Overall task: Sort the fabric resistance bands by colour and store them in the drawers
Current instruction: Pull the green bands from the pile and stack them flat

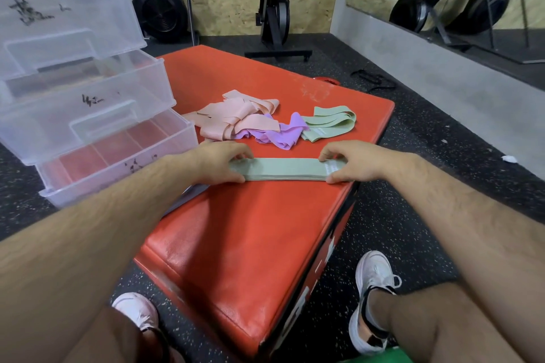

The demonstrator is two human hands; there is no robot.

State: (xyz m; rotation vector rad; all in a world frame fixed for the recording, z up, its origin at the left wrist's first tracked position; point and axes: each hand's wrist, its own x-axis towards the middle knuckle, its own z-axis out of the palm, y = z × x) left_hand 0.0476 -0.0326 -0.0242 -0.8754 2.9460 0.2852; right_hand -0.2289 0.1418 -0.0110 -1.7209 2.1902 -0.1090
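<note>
Flat stack of pale green fabric resistance bands [283,169] lay on the near part of the red padded box [250,230], long axis running left to right across the person's front. Left hand [224,163] held the left end and right hand [351,160] the right end. Each was clamped across the stack's width, fingers curled over the far edge and thumb at the near edge, with the stack resting on the box between them. The clear plastic drawers [88,115] stood to the left, three pulled out in steps, the lowest clear drawer [88,186] just beside the left forearm. Judged: the stack must travel leftward, along its own long axis, so the left hand is the nearer and should lead, the right hand following or letting go. Marks on the drawer fronts were unreadable, so the drawer meant for green could not be told. Farther back on the box lay a heap of pink bands [233,118], touching some purple bands [283,134], and beside those a few loose green bands [330,122], not yet sorted.
</note>
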